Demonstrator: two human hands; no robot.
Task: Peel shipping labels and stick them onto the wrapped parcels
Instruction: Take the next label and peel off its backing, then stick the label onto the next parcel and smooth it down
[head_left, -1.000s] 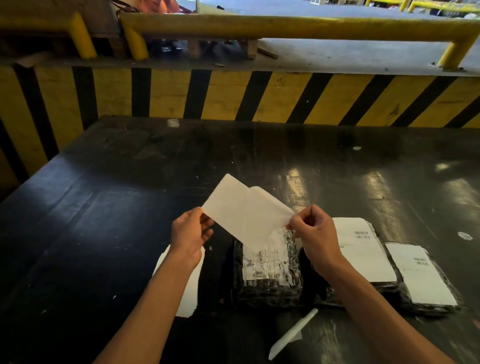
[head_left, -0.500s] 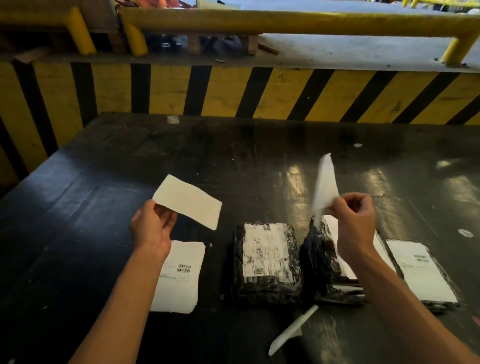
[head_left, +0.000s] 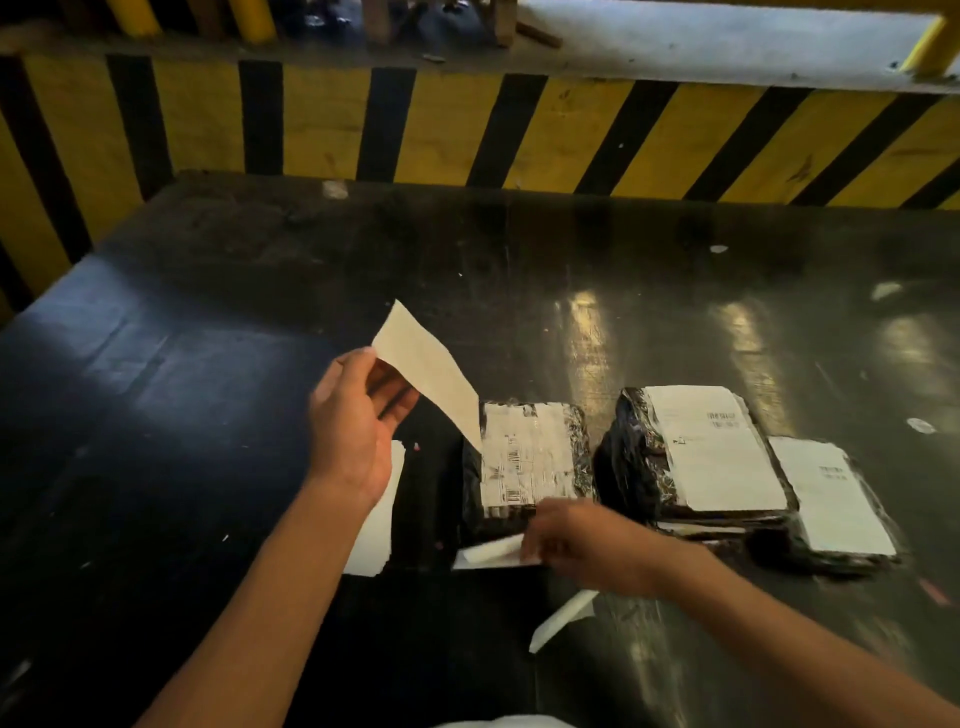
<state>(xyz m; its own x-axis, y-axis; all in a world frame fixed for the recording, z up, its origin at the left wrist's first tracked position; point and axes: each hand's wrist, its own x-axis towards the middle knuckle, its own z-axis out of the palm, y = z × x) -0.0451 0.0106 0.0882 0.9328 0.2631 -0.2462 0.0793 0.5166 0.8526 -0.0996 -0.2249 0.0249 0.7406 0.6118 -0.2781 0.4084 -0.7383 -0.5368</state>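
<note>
— What's the left hand (head_left: 358, 431) doing?

— It is raised above the dark, glossy bench (head_left: 208, 415), pinching one edge of a blank off-white rectangular paper sheet (head_left: 426, 371) between thumb and fingers. The sheet slants down to the right, its lower tip just at the top-left corner of the nearest black plastic-wrapped parcel (head_left: 524, 462).

— Does that parcel carry a label?

— Yes, a crinkled white printed one with barcodes on its top face. Two more black wrapped parcels lie to its right, each with a smooth white shipping label: the middle parcel (head_left: 691, 452) and the far-right parcel (head_left: 831, 499), which touch or overlap.

— And the right hand (head_left: 582, 540)?

— Blurred, low at the near edge of the first parcel, fingers closed on a white paper strip (head_left: 488, 553) lying flat there. How firm the grip is, I cannot tell.

— Anything else?

— A stack of white label sheets (head_left: 379, 519) lies under the left wrist, and a narrow white paper scrap (head_left: 563, 618) sits near the right forearm. Behind the bench stands a yellow-and-black striped barrier (head_left: 467, 130).
</note>
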